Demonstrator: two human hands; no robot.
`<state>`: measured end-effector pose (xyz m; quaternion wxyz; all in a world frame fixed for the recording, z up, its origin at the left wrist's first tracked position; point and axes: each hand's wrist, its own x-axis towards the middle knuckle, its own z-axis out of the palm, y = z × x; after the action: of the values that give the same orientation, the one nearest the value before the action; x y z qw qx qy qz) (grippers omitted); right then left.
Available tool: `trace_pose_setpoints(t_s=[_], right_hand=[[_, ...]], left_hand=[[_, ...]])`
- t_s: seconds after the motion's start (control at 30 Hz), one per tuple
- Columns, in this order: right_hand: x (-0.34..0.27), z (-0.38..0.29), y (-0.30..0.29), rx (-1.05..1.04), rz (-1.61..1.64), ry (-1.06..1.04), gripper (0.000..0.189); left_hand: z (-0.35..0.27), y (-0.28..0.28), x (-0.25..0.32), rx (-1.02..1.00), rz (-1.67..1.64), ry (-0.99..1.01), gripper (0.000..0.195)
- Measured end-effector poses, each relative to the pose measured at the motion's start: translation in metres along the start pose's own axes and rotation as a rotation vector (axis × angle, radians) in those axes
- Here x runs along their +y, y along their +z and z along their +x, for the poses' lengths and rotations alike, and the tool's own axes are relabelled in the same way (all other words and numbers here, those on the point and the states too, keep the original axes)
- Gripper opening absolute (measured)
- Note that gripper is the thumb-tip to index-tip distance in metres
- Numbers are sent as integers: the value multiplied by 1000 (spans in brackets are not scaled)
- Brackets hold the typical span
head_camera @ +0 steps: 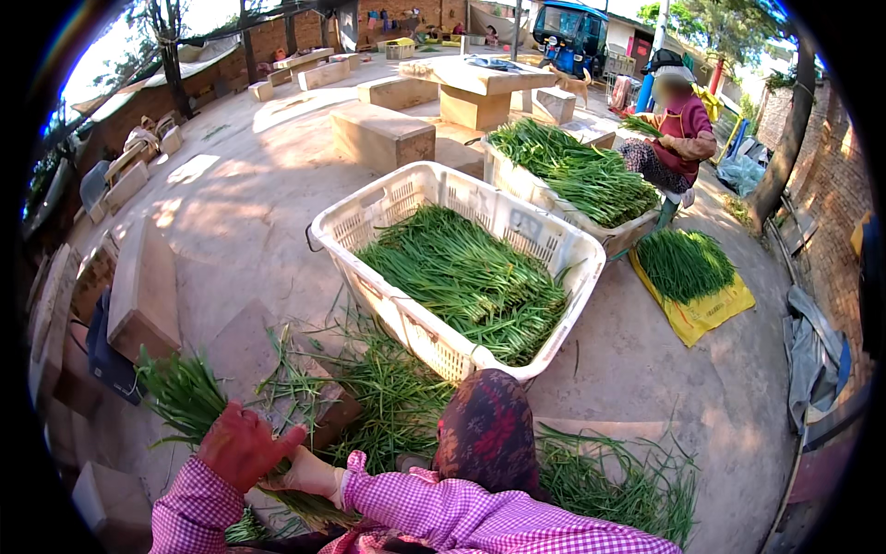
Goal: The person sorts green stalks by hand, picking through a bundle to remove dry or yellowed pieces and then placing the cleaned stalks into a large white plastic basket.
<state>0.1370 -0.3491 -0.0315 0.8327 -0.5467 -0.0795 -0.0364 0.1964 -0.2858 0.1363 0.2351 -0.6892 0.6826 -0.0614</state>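
A bunch of long green leaves, seemingly garlic chives (183, 393), is held slantwise at the lower left. My left hand (239, 444) grips it around the middle, leaf tips fanning out past the fingers. Close below, my right hand (310, 475), in a pale glove, closes on the same bunch; its fingers are partly hidden. The lower ends of the bunch stick out beneath this hand. Loose leaves (394, 401) litter the ground beside my knee. In front of me, a white plastic crate (429, 339) contains layered chives (464, 270).
Behind the crate stands another crate (602, 239) heaped with chives. A person (682, 131) sits beside it holding a bunch. More chives (685, 266) lie on a yellow sack (720, 305). Stone benches (145, 291) flank the left; a stone table (477, 76) and blue vehicle (569, 38) are farther back.
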Motion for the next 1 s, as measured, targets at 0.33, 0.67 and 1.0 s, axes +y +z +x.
trace_pose_setpoints(t_s=[0.33,0.67,1.0], right_hand=[[-50,-6,-83,237,772,-57,54],[-25,0,-69,228,628,42,54],[0,8,-65,381,503,34,30]], left_hand=[[-68,25,7,975,-534,-739,69],[-19,170,130,463,-2569,-376,84],[-3,170,166,749,-2617,-474,91]])
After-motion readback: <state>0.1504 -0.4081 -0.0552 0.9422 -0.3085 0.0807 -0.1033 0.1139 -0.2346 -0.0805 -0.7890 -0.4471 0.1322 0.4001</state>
